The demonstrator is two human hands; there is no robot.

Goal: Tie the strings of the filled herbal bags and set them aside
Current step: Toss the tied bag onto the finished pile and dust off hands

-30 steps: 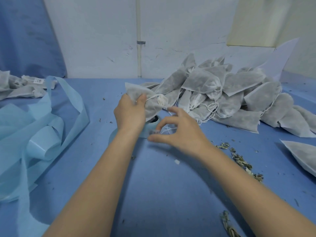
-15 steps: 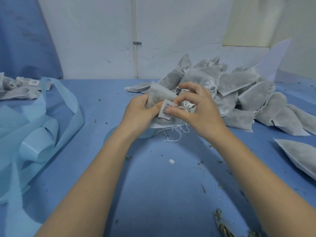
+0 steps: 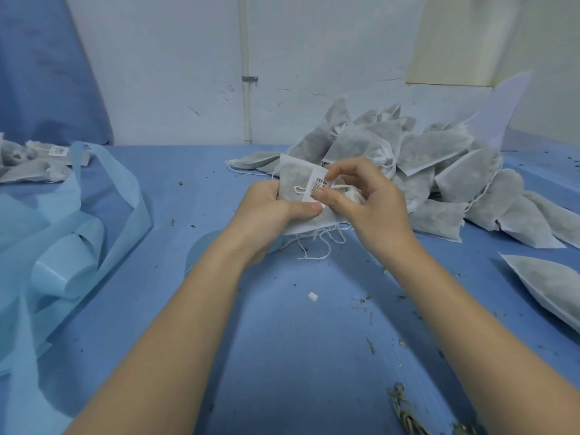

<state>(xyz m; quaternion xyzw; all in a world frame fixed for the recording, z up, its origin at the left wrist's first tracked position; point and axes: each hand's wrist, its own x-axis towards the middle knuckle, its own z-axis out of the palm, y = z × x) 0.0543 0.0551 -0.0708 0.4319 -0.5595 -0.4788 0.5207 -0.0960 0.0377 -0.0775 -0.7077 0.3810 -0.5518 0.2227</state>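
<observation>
Blue desk [image 3: 282,356] carries a heap of filled bags [image 3: 439,171]; just before it, left hand [image 3: 266,211] grips one herbal bag [image 3: 295,177], right hand [image 3: 361,196] pinches its string [image 3: 337,187] beside the barcode tag [image 3: 317,185]

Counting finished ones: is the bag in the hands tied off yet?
Cannot tell for sure. Both hands, left hand and right hand, hold the bag; its string hangs loose below.
</observation>
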